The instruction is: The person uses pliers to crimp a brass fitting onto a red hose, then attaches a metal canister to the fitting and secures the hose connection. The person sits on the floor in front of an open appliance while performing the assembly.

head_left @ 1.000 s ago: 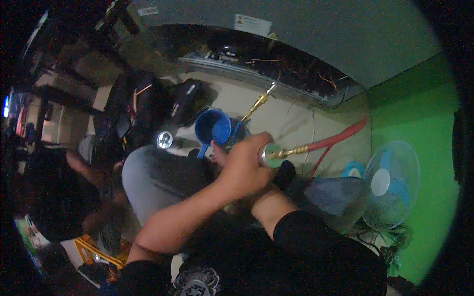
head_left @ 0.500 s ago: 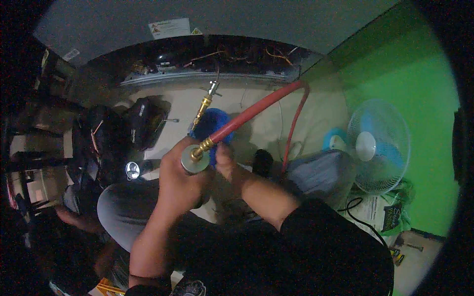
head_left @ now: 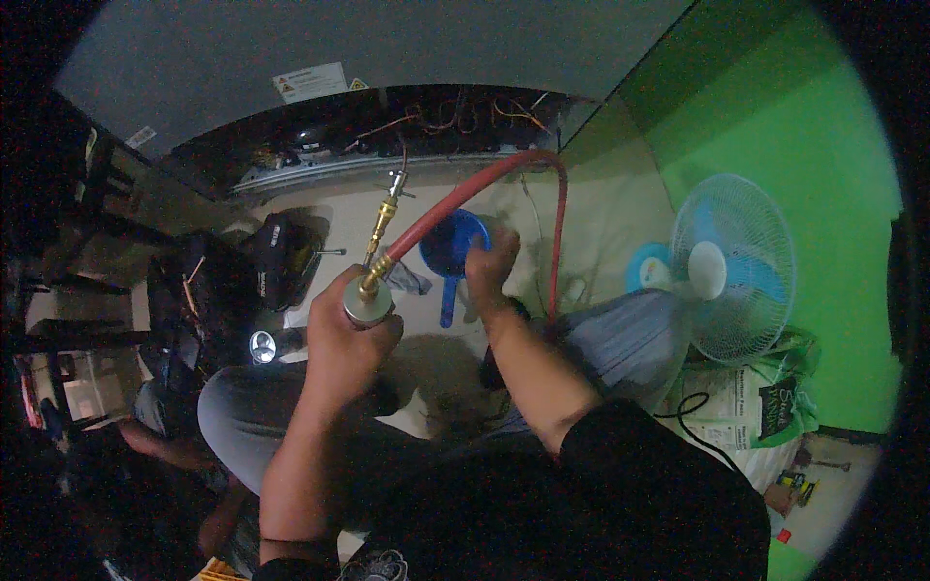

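Observation:
My left hand [head_left: 349, 334] is closed round a silver, round-topped cylinder [head_left: 369, 308], its body mostly hidden by my fingers. From its top rise brass fittings [head_left: 376, 271] joined to a thick red hose [head_left: 446, 201]. Just beyond, a slim brass-and-silver connector [head_left: 389, 205] points toward the back of the appliance. To the right, my right hand [head_left: 494, 263] pinches the rim of a blue plastic dipper [head_left: 447, 254], whose handle [head_left: 449, 302] points toward me. Beside the dipper lies a crumpled greyish piece [head_left: 411, 279].
A large grey appliance [head_left: 203, 77] with exposed wires and tubes along its base stands ahead. At right is a white-and-blue fan [head_left: 733, 266] by a green wall [head_left: 775, 126]. Black bags [head_left: 276, 261] and a lit lamp [head_left: 263, 346] are at left, near another person's arm [head_left: 160, 443].
My right hand has moved right, away from my left, and the blue dipper has shifted right with it. My left hand keeps hold of the cylinder. The whole view has shifted slightly.

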Demonstrator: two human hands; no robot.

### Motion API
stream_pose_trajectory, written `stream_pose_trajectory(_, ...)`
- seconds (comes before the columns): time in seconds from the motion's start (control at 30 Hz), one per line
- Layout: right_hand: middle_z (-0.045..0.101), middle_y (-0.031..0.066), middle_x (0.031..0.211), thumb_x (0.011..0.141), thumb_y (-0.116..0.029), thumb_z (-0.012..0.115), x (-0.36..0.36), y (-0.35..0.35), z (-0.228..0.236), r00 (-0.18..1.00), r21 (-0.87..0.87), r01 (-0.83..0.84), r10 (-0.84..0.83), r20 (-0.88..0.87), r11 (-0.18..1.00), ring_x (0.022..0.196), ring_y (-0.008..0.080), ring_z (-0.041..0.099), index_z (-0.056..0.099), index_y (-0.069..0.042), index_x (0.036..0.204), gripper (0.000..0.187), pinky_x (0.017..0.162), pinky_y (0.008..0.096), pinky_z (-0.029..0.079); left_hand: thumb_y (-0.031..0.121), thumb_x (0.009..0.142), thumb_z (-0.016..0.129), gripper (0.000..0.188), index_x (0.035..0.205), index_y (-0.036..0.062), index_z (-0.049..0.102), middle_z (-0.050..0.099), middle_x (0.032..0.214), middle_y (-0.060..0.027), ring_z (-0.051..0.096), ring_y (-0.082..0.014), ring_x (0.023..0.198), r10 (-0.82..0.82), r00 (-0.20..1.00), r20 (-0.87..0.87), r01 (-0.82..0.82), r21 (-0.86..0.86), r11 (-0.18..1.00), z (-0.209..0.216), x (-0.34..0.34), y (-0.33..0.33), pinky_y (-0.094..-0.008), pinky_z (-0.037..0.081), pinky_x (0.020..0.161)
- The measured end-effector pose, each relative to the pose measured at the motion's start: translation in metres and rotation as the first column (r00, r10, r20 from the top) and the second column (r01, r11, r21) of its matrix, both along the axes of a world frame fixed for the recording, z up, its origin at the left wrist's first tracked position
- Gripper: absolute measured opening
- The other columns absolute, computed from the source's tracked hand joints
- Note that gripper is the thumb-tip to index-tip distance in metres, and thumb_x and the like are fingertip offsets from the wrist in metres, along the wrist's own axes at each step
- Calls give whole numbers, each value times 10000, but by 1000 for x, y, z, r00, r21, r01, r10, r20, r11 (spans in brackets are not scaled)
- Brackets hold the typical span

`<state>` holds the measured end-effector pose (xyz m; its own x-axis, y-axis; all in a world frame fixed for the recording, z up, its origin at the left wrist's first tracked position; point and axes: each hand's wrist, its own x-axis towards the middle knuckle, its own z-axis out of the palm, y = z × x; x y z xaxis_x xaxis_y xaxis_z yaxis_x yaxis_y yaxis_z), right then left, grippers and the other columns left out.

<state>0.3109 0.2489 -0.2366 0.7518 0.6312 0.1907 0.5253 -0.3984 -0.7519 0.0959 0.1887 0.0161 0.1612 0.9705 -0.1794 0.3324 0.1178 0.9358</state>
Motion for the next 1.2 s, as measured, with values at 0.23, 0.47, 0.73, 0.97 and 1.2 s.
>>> stream_pose_trajectory(0.23, 636, 242, 1073, 878, -55, 672, -26, 72, 65, 917, 397, -310, 382, -117, 864, 981, 430, 614, 570, 6, 1151, 298, 869, 469, 492, 5, 717, 693, 211, 885, 27, 567, 562, 731, -39, 559, -133, 686, -19, 1000, 5, 19, 6, 1000, -1, 3, 2, -298, 469, 660)
stream_pose_trajectory(0.47, 612, 73, 788, 972, -52, 558, -15, 89, 43, 868, 382, -255, 384, -314, 888, 685, 218, 566, 642, -12, 1008, 100, 646, 381, 468, 4, 712, 696, 210, 877, 29, 568, 580, 743, -29, 572, -132, 699, 16, 1000, -10, -17, -53, 998, 0, 2, 0, -299, 477, 672)
stream_pose_trajectory(0.73, 511, -57, 727, 1011, -71, 547, -3, 91, 19, 529, 434, -150, 443, -723, 888, 623, 41, 429, 707, -34, 1098, 186, 548, 232, 374, 4, 712, 690, 196, 867, 30, 573, 561, 727, -15, 550, -121, 694, 0, 1000, 25, 2, -75, 997, -5, -2, 11, -290, 466, 662)
stream_pose_trajectory(0.97, 505, -44, 696, 1050, -101, 515, 22, 90, 12, 524, 454, -239, 507, -684, 859, 583, 61, 431, 675, -29, 1097, 181, 529, 239, 382, 1, 700, 686, 312, 1010, 13, 648, 587, 772, -31, 538, -110, 723, 24, 998, 66, -20, -73, 997, 1, -7, 6, -281, 468, 701)
stream_pose_trajectory(1.2, 637, 38, 920, 1029, -72, 542, 29, 66, 18, 551, 409, -503, 648, -526, 761, 821, 128, 604, 614, 8, 1192, 195, 749, 306, 527, -29, 720, 720, 269, 959, 22, 609, 622, 815, -12, 590, -111, 760, -18, 999, 45, 20, -26, 999, 6, -8, 3, -286, 499, 724)
